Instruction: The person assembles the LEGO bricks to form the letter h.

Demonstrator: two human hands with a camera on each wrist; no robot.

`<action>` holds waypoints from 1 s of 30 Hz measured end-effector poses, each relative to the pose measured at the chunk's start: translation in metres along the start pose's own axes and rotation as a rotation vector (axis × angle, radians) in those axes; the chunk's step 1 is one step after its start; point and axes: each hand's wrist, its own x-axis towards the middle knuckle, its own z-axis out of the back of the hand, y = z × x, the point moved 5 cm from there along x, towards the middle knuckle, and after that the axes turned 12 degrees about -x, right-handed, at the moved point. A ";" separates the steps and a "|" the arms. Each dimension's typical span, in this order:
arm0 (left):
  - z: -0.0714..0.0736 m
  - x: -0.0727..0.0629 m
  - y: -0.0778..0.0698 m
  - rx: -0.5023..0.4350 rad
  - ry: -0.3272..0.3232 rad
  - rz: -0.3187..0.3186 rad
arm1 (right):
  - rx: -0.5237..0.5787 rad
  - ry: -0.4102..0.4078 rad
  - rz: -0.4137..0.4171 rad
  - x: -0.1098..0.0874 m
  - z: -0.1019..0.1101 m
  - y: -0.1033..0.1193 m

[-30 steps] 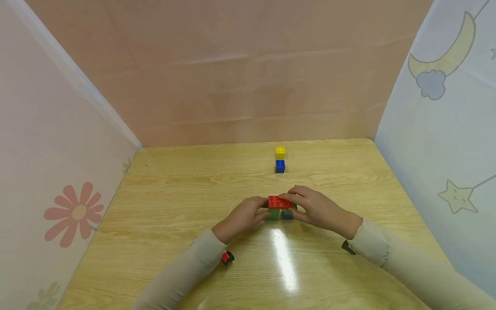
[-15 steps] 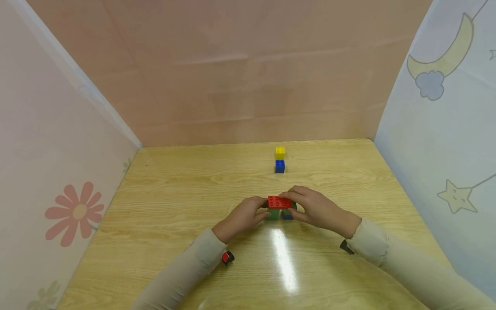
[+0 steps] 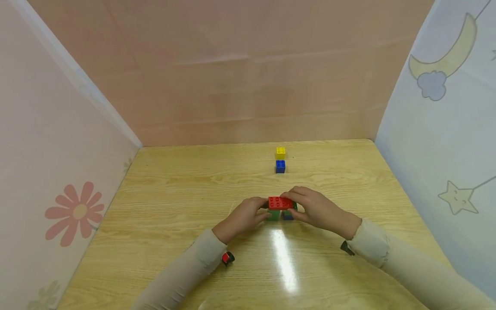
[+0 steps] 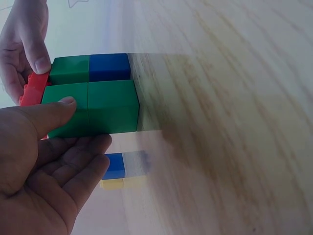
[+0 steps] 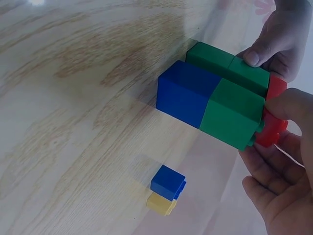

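Fingers at work on both sides now! The left hand (image 3: 244, 217) is pinching the upper green block (image 4: 73, 123), thumb pressing on the near face, the other fingers lying behind. The right hand (image 3: 319, 211) is holding the red block (image 3: 276, 203) by its right end, thumb in front, fingertips reaching over the back.

And that long red block is lying flat across the top, bridging two short stacks; whether it is sitting fully down, I cannot tell. On the left, the upper green block is resting on the lower green block (image 4: 113, 106). On the right, another green block (image 5: 232, 115) is riding on a dark blue block (image 5: 182, 93), its green edge peeking out past the red one. The stacks are standing upright side by side, a narrow gap showing between them.

Further out, a loose blue block (image 3: 280, 167) is waiting beyond the hands, with a yellow block (image 3: 280, 153) sitting just behind it, near the far edge of the wooden worktop (image 3: 186, 185). Out on the walls, a pink flower (image 3: 79, 211) is showing left, a moon (image 3: 459, 51) right.
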 end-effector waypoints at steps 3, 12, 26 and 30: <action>0.001 0.000 -0.002 -0.006 -0.005 -0.009 | -0.013 -0.005 0.002 0.000 0.001 0.000; 0.001 0.000 -0.002 0.001 -0.007 0.005 | -0.016 -0.031 0.010 0.001 0.001 0.001; 0.002 0.000 -0.004 -0.012 -0.001 0.030 | -0.012 -0.083 0.019 -0.002 -0.002 0.002; -0.001 0.000 0.000 -0.029 0.009 0.049 | 0.012 -0.068 0.000 -0.004 -0.005 0.001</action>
